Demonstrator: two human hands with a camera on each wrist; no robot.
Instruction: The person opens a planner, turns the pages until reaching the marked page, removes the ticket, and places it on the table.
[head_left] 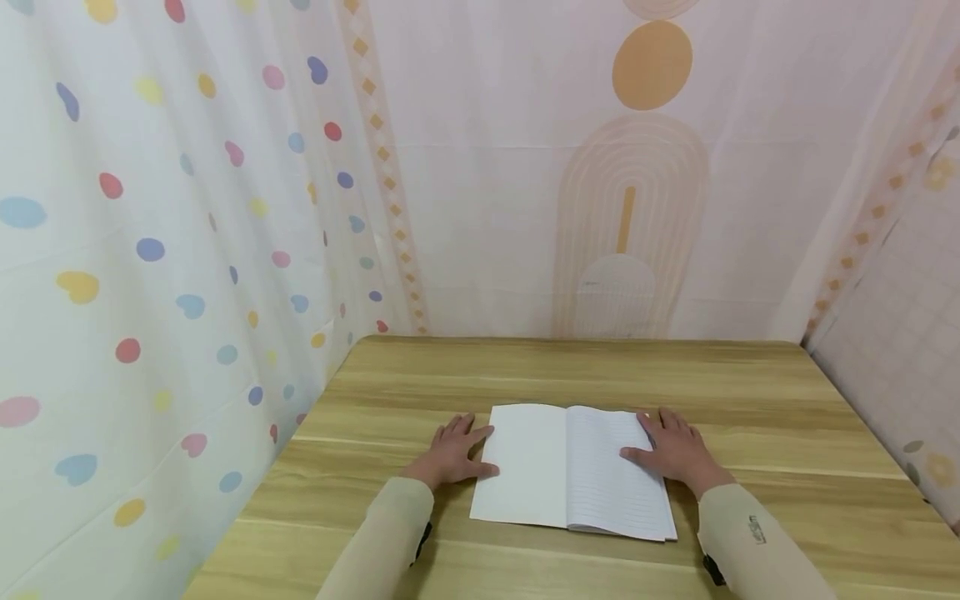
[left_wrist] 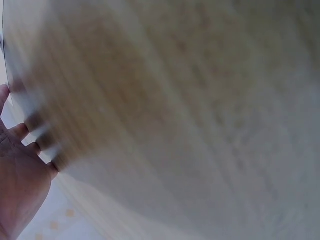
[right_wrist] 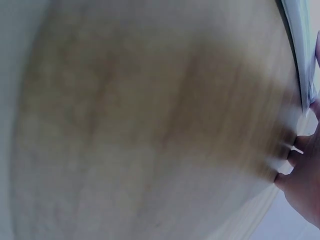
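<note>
An open notebook (head_left: 528, 467) lies flat on the wooden table, its left page blank and its right page ruled with lines. My left hand (head_left: 453, 454) rests at the notebook's left edge, thumb and index fingertip at the page border and the other fingers spread on the wood. On the other side my right hand (head_left: 675, 450) lies over the right edge, with thumb and index finger on the ruled page. The right wrist view shows the notebook's page edges (right_wrist: 299, 45) beside the right hand (right_wrist: 305, 175). In the left wrist view, the left hand (left_wrist: 22, 175) touches the tabletop with its fingertips.
The wooden table (head_left: 600, 371) reaches back to a patterned curtain (head_left: 487, 208). Another curtain with coloured dots (head_left: 150, 333) hangs along the left side, and a pale patterned one (head_left: 900, 333) stands on the right.
</note>
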